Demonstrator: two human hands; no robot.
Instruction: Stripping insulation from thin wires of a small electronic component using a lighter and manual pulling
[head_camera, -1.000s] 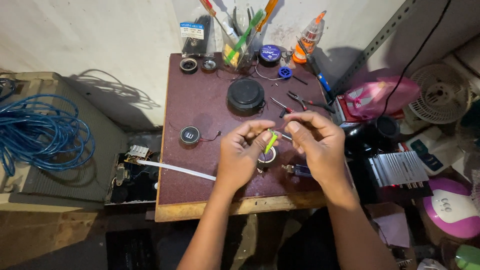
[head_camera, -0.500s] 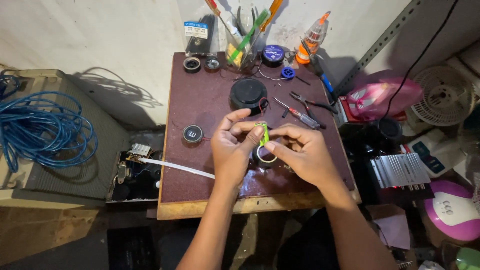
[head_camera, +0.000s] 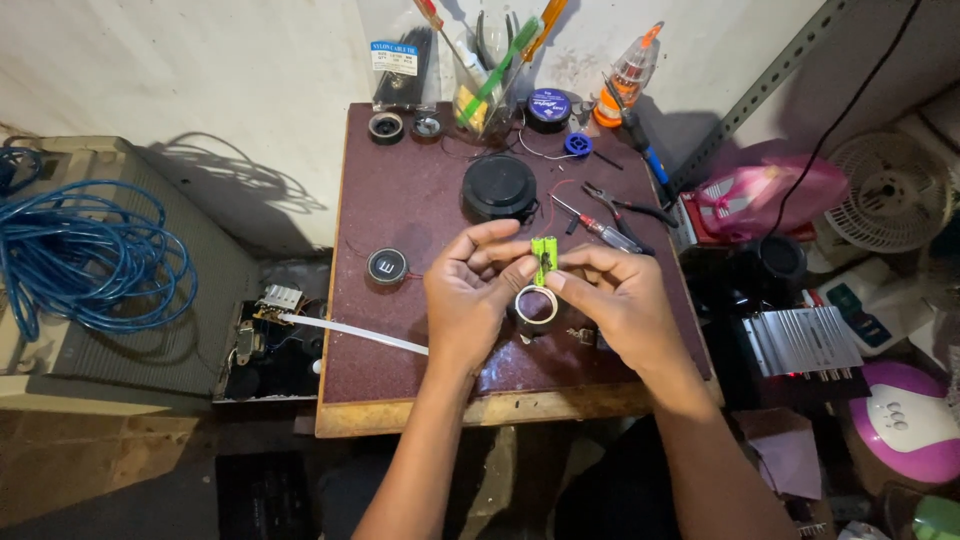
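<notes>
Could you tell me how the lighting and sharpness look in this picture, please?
Head view: bright light from the front throws hard shadows onto the wall behind the blue cable coil; the left hand, right hand and small green part are sharp and evenly lit; the lower edge falls into darkness; slight wide-angle bending at the corners.

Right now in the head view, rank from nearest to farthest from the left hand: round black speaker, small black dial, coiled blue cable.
1. Small black dial, just left of the left hand.
2. Round black speaker, beyond the fingers.
3. Coiled blue cable, far left, off the table.
</notes>
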